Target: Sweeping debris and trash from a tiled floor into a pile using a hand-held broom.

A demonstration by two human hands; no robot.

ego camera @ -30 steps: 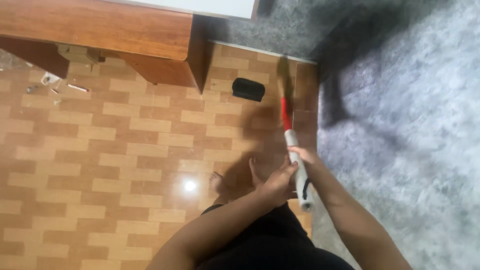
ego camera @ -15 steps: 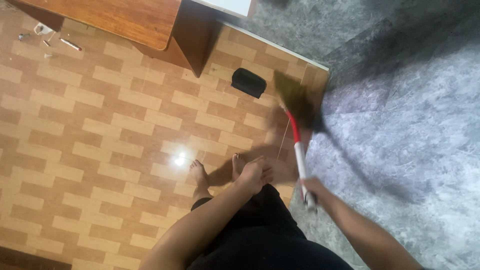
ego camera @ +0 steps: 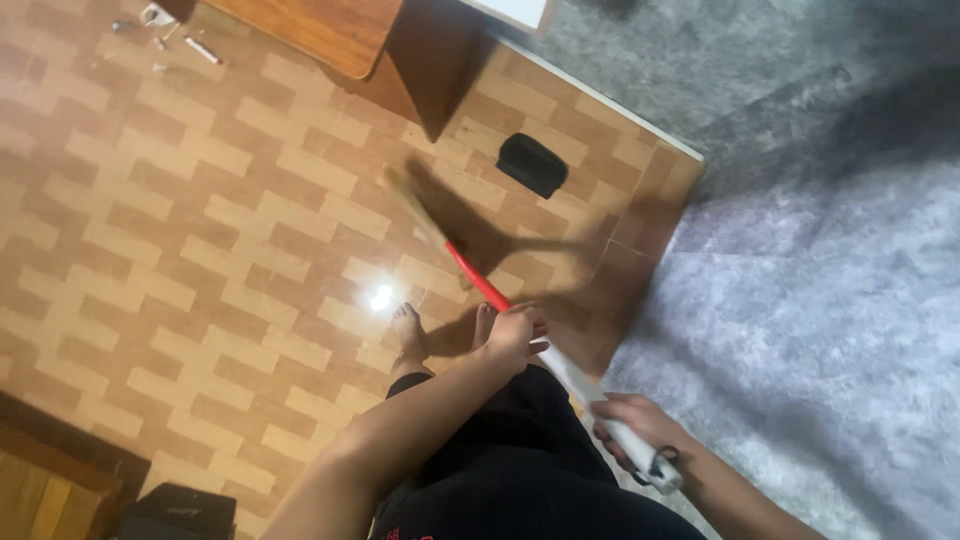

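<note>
I hold a broom with a white and red handle (ego camera: 480, 282) and blurred straw bristles (ego camera: 412, 203) that point up and left over the tiled floor. My left hand (ego camera: 515, 335) grips the handle where white meets red. Lower on the white end, my right hand (ego camera: 640, 432) is closed around the handle near its black loop. My bare feet (ego camera: 408, 333) stand on the brown tiles just left of the handle.
A black rectangular object (ego camera: 533, 165) lies on the tiles near the grey wall (ego camera: 820, 250). A wooden desk (ego camera: 340, 30) stands at the top, with small litter (ego camera: 190, 45) beside it. Dark furniture (ego camera: 60, 480) sits at the bottom left.
The broom head swung from beside the grey wall leftward across the tiles. My left hand, off the handle half a second ago, took hold of it again. The view shifted.
</note>
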